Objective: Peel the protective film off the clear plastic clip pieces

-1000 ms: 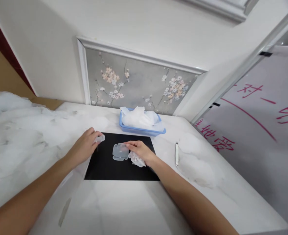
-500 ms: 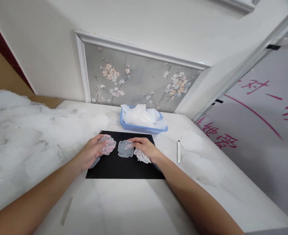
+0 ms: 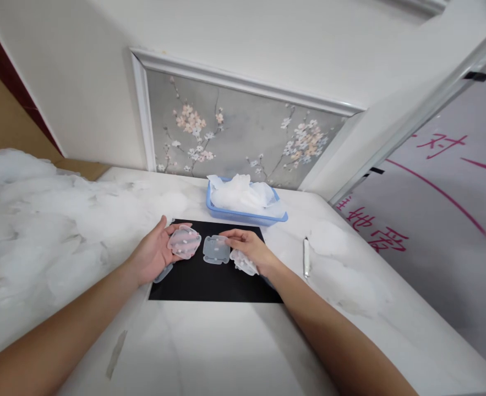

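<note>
My left hand [image 3: 149, 256] is palm up, thumb stretched away, with a translucent, roughly square plastic piece with rounded tabs, like a small lid [image 3: 185, 242], resting on its fingers. Another translucent piece [image 3: 163, 273] lies partly under that hand at the mat's left edge. My right hand [image 3: 249, 248] is palm down, its fingertips at the upper right corner of a similar plastic piece [image 3: 217, 249] over the black mat [image 3: 209, 286]. Beneath its palm are several more translucent pieces [image 3: 244, 263], bunched together; whether the curled fingers grip them is hidden.
Behind the mat stands a blue basket [image 3: 246, 215] filled with whitish translucent pieces. A large heap of similar pieces [image 3: 61, 220] covers the table's left side. On the right lie a white pen-like tool [image 3: 306, 257] and more filmy material [image 3: 345, 275]. A whiteboard [image 3: 441, 220] borders the right.
My left thumb has lifted off the plastic piece, and the palm has turned upward under it. My right hand stays by the middle piece. The whole view has shifted slightly.
</note>
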A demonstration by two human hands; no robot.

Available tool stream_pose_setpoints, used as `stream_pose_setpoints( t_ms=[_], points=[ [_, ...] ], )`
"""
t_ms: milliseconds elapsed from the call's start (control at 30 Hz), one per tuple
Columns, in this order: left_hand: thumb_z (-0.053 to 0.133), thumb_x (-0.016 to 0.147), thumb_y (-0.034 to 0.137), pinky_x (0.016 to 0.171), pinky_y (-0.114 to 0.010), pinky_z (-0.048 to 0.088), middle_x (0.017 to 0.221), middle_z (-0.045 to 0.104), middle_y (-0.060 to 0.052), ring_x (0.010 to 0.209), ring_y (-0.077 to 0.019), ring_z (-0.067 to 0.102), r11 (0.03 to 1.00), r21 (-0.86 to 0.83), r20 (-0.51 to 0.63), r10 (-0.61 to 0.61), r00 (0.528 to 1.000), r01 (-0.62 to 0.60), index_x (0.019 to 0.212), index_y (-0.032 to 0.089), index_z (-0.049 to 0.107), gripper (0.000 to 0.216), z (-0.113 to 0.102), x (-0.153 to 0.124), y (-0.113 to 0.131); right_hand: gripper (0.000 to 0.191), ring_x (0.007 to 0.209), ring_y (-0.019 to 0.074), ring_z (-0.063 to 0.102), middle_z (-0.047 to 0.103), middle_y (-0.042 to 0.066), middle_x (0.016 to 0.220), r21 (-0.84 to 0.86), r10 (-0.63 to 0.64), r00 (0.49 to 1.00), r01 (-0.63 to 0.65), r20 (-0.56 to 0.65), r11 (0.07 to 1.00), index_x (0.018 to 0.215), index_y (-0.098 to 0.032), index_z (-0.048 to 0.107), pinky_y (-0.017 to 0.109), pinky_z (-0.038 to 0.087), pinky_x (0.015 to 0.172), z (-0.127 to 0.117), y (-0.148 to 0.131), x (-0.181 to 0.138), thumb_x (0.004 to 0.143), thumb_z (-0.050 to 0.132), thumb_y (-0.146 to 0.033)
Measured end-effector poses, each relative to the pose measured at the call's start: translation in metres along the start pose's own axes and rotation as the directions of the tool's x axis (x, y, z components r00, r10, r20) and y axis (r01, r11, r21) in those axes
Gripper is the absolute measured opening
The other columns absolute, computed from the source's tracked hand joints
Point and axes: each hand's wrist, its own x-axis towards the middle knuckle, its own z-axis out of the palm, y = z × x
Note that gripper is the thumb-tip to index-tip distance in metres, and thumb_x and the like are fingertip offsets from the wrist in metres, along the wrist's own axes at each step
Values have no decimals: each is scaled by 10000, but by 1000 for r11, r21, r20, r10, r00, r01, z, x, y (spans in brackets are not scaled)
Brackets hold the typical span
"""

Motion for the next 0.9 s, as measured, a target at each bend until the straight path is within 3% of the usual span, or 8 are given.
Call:
stream_pose_setpoints(
  t_ms=[133,233,400,567,667,767,833,900],
  points=[
    [319,922,602,907,-500,503,1206,637,-192,1083,-309,627,999,-44,61,-27,998,30,1198,117,567,611,1,-1,1,327,613,140,537,640,31,715,-182,-187,969,157,-159,971,898,-156,673,251,413,568,0,-1,1,711,680,-424],
    [337,906,625,902,-507,499,1218,630,-196,1072,-318,628,998,-46,82,-32,996,36,1224,119,552,636,3,-2,0,282,633,149,505,597,34,698,-436,-386,904,276,-186,857,822,-177,663,266,398,585,2,-4,-1,815,569,-443],
    [315,913,624,899,-508,492,1230,621,-193,1047,-301,632,998,-40,92,-34,995,38,1236,123,539,637,4,-3,0,243,557,122,456,480,-27,598,-737,-508,860,376,51,561,866,-204,638,256,388,584,15,-2,-12,770,708,-415],
    [324,901,643,868,-470,503,1227,620,-173,990,-280,644,999,-26,131,-20,991,24,1220,141,558,639,4,-5,-1,308,654,127,540,587,50,918,-818,-564,750,535,345,211,1106,-225,612,255,436,582,25,5,-20,859,637,-406],
    [326,898,650,864,-456,506,1178,637,-155,974,-266,642,1000,-17,154,-23,988,26,1216,154,559,634,7,-8,-2,355,737,144,590,567,95,1079,-819,-559,713,564,422,102,1207,-234,575,243,430,527,30,6,-24,890,595,-393],
    [341,894,652,879,-436,504,1123,648,-130,971,-250,638,1000,3,145,-23,989,23,1218,165,543,619,14,-11,-6,280,801,156,613,556,114,1225,-770,-538,703,622,465,146,1167,-244,607,247,445,547,37,4,-26,916,543,-350],
    [345,892,654,927,-421,481,1127,642,-134,1036,-250,618,999,42,133,-10,991,4,1249,158,514,633,16,-13,-7,205,817,161,618,600,101,1195,-703,-547,739,626,395,338,1037,-230,650,261,469,612,40,3,-26,918,512,-326],
    [385,888,632,979,-413,442,1167,622,-139,1118,-254,584,978,205,117,9,993,-33,1298,169,474,625,13,-13,-6,180,723,149,605,668,76,969,-571,-523,827,535,206,622,892,-205,634,260,461,604,41,3,-22,898,514,-339]
  ],
)
